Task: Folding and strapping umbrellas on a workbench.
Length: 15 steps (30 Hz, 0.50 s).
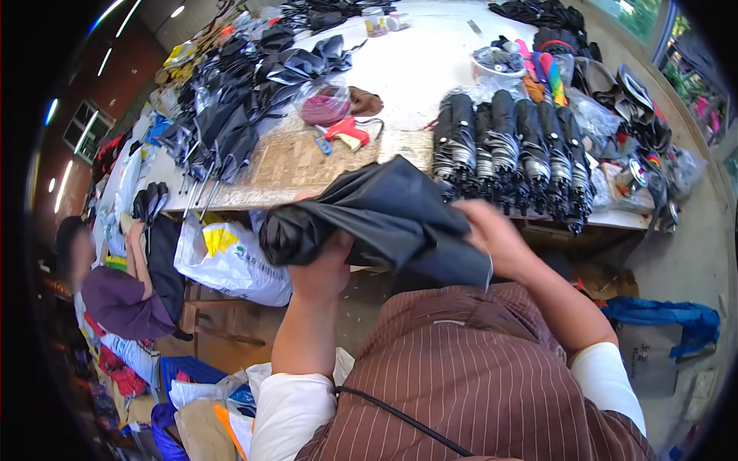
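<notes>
A black folding umbrella is held up in front of my body, lying crosswise with its canopy loose and bunched into folds. My left hand grips it from below near the gathered left end; the cloth hides most of the fingers. At the canopy's right edge, my right hand is slightly blurred, closed on the fabric with its fingertips partly behind it. Just beyond my right hand, several rolled black umbrellas with silvery undersides lie side by side on the worktable.
A red and cream glue gun lies on a worn board beside a blue-handled tool. Loose black umbrellas are heaped on the left. Below hangs a white bag. A co-worker sits farther left. A plastic tub stands back right.
</notes>
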Available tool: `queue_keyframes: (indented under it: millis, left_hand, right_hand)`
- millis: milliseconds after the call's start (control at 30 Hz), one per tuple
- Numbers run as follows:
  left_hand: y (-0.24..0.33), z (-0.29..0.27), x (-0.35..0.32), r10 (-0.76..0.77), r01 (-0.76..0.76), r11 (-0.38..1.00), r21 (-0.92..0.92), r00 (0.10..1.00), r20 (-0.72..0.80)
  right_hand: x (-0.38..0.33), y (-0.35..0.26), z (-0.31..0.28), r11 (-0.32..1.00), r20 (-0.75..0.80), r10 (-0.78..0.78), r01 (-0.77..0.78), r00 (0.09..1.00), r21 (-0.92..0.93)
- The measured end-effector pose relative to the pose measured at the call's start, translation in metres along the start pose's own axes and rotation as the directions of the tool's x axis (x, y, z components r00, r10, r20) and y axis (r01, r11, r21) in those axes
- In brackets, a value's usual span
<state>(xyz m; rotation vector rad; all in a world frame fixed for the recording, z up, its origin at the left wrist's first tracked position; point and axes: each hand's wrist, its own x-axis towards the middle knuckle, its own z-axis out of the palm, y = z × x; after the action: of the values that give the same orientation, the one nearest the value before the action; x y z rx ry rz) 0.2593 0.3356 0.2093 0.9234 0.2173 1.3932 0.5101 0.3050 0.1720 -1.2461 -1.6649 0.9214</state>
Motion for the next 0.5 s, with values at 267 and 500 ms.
queue_keyframes:
  millis: [267,500]
  left_hand:
    - [-0.009,-0.017,-0.039,0.185,-0.340,0.121,0.932,0.931,0.316]
    - [-0.016,-0.060,-0.054,0.128,-0.288,0.328,0.900,0.957,0.260]
  right_hand:
    - [-0.010,-0.076,0.022,0.836,-0.088,-0.483,0.429,0.871,-0.343]
    - [-0.025,-0.098,-0.026,0.909,0.021,-0.242,0.219,0.970,0.355]
